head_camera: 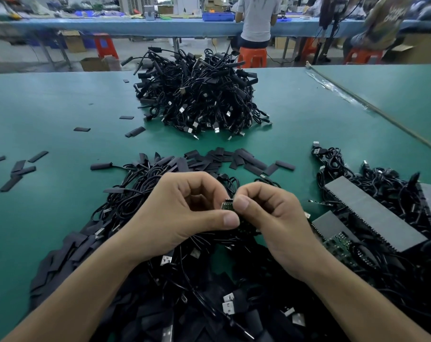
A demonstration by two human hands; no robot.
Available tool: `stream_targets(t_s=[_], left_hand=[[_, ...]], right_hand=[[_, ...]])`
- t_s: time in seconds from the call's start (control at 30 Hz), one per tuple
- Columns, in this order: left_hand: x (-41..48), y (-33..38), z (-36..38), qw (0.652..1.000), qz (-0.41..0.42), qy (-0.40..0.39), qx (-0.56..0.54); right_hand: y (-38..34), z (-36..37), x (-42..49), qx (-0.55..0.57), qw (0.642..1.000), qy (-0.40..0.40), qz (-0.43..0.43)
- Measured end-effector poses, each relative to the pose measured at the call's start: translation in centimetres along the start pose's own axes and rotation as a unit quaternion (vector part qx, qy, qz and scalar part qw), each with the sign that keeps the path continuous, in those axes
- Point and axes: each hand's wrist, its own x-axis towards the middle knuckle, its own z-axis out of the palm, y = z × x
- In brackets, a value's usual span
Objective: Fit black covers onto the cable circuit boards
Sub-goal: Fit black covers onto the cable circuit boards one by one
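Black cables [185, 292] heap the bench's [49, 114] near edge; above them left hand [182, 213] and right hand [271, 218] both pinch one green circuit board [227, 205].

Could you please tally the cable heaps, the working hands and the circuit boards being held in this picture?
Cable heaps: 3 (far heap, near heap, right heap)
Hands: 2 (left hand, right hand)
Circuit board in the grip of both hands: 1
Total: 6
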Motion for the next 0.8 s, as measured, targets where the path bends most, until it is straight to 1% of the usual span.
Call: stream_targets(t_s=[0.07,0.17,0.27,0.43,0.63,0.73,0.8], left_hand=[[-0.03,0.17,0.15,1.000,-0.005,0.003,0.008],[0.03,0.42,0.44,0.999,-0.001,0.035,0.009],[-0.02,0.47,0.58,0.998,0.008,0.060,0.010],[0.04,0.23,0.74,0.999,0.010,0.043,-0.017],[0.09,-0.34,0.80,0.998,0.020,0.028,-0.052],[-0.02,-0.40,0.93,0.996,0.019,0.016,-0.082],[-0.08,-0.49,0.97,0.996,0.016,0.023,-0.088]], right_hand=[[0.09,0.07,0.02,0.002,1.000,-0.004,0.000],[0.26,-0.10,0.00,0.019,1.000,-0.006,-0.004],[0.39,-0.22,-0.04,0.050,0.998,-0.023,0.011],[0.36,-0.06,-0.02,0.079,0.996,-0.042,0.025],[0.28,0.22,0.04,0.071,0.997,-0.029,0.019],[0.16,0.43,-0.01,0.111,0.993,-0.044,0.025],[0.17,0.69,0.02,0.127,0.991,-0.046,0.023]])
